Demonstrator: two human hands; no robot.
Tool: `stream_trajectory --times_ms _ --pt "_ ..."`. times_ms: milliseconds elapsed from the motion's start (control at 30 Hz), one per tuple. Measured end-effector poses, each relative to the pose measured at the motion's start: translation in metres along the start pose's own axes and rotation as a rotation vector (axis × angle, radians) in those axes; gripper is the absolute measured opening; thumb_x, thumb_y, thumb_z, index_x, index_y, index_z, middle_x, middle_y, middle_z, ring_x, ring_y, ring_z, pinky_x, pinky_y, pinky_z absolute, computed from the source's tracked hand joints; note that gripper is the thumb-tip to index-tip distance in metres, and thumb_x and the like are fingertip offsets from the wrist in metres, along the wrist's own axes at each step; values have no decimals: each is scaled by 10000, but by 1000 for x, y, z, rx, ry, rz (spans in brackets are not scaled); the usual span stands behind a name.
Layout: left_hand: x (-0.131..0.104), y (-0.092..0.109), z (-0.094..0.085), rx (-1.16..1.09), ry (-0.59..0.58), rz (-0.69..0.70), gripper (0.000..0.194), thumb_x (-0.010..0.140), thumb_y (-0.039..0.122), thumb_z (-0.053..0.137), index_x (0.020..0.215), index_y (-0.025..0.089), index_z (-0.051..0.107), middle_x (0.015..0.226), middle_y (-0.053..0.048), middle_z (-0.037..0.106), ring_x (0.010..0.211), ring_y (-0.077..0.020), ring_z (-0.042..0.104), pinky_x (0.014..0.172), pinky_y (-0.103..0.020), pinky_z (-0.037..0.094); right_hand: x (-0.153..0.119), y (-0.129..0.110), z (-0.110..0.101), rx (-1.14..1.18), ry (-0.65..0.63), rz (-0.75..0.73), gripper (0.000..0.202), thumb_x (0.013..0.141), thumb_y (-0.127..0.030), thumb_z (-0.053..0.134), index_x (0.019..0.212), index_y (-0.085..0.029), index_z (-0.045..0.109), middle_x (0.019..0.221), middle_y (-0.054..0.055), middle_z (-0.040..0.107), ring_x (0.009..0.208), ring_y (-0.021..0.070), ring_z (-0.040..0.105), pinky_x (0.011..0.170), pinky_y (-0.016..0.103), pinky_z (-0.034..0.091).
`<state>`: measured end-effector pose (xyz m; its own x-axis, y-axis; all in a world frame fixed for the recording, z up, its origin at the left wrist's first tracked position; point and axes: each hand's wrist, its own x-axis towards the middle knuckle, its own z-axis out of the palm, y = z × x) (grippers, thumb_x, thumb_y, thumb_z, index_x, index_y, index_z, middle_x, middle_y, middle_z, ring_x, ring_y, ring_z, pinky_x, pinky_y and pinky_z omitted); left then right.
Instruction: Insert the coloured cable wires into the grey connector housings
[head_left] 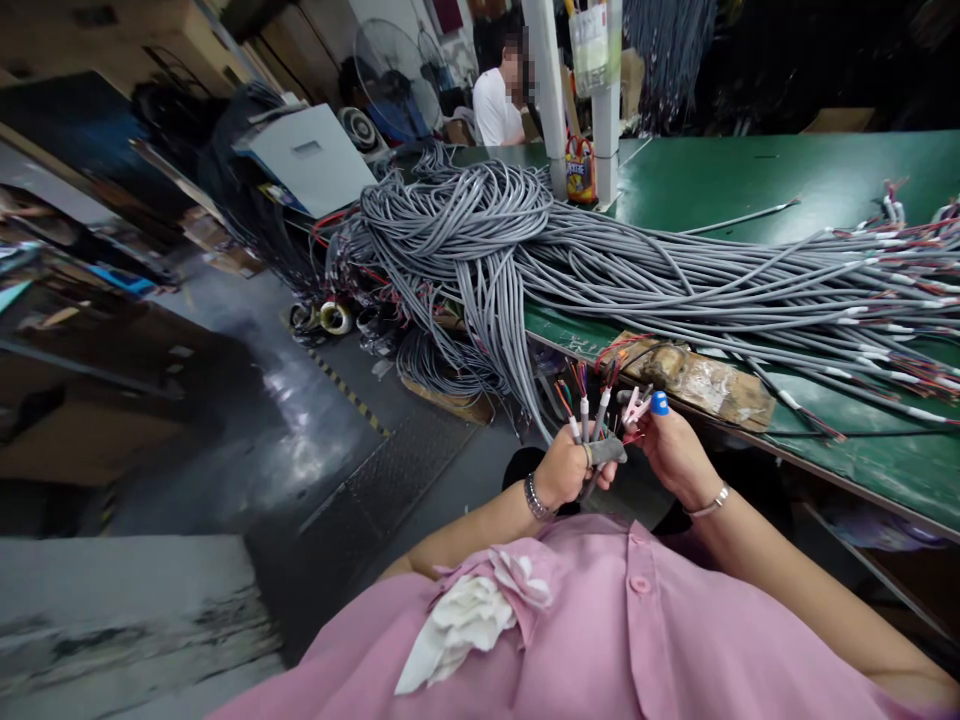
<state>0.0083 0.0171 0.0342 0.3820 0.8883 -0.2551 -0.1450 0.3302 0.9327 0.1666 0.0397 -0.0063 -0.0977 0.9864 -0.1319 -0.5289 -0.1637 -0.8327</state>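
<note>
Left hand point(562, 470), near wooden board point(752, 402): closed round cables point(585, 418), ends up, likely for access | Right hand point(681, 460): half-curled, hold unclear

Table point(690, 175) runs ctr to far R. Cables point(457, 210) on it: heap at L end, rest stretched R, some hanging off near edge. Wooden board point(731, 390) on near edge, in front of cables. Behind cables: 2 posts point(606, 125), w/ bag point(580, 172) btwn at base. Person point(495, 110) behind table, L of posts; fan point(396, 80) further L. Box point(311, 160) L of heap. Floor point(255, 370) L of table.
</note>
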Motion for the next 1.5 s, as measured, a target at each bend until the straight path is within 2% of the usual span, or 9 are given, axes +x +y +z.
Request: stream_trajectory --times_ms 100,233,433,667,767,900,1100,1300,1500 --pt "3 2 5 -24 38 -24 355 688 445 708 703 97 639 467 -5 558 362 -88 485 358 -195 316 4 -1 4 179 -11 118 379 773 -576 638 808 -201 681 748 15 633 655 137 547 597 268 460" --pt "3 1 10 -14 75 -44 376 667 460 720 729 99 633 472 4 551 360 -86 479 361 -198 335 7 0 7 250 50 106 342 728 -547 703 813 -217 683 762 8 664 663 140 569 613 274 469" --pt "2 -4 9 10 75 -33 358 688 450 706 688 103 621 477 -4 554 363 -88 486 366 -199 342 6 4 8 276 58 113 337 738 -551 690 813 -223 680 800 20 674 693 155 585 606 276 475" --pt "-9 -5 5 14 102 -26 353 693 450 707 693 109 618 487 -19 583 374 -91 501 373 -195 351 1 -4 2 323 -54 184 436 812 -640 531 825 -228 671 775 18 657 657 135 564 601 258 482" --pt "-13 -7 5 -5 115 -6 334 695 435 709 705 113 622 499 -15 586 386 -94 507 385 -201 370 1 -9 1 278 -70 200 379 817 -580 576 836 -215 674 828 27 669 680 131 575 610 255 481" --pt "-13 -6 7 -29 165 38 311 682 404 724 712 109 632 500 -12 585 388 -94 504 387 -204 380 -2 -11 2 155 -16 135 251 807 -451 659 860 -207 677 789 14 656 675 123 568 598 245 464" --pt "-7 -1 14 -37 189 80 351 707 456 693 700 110 631 504 -16 584 398 -98 522 382 -199 351 -6 -2 -1 -111 188 -154 260 791 -467 674 754 -210 673 683 3 631 583 107 508 573 246 431" --pt "-1 -6 15 -49 202 80 365 719 475 680 724 116 613 524 -15 597 400 -99 527 390 -201 370 3 0 1 182 -13 124 381 774 -585 631 778 -208 682 749 26 647 662 141 567 616 271 488" --pt "0 -12 13 -46 215 86 357 725 461 679 709 117 589 515 -14 594 397 -99 528 382 -194 348 7 1 5 324 62 131 241 740 -447 735 791 -215 691 786 4 671 708 137 583 657 257 506"
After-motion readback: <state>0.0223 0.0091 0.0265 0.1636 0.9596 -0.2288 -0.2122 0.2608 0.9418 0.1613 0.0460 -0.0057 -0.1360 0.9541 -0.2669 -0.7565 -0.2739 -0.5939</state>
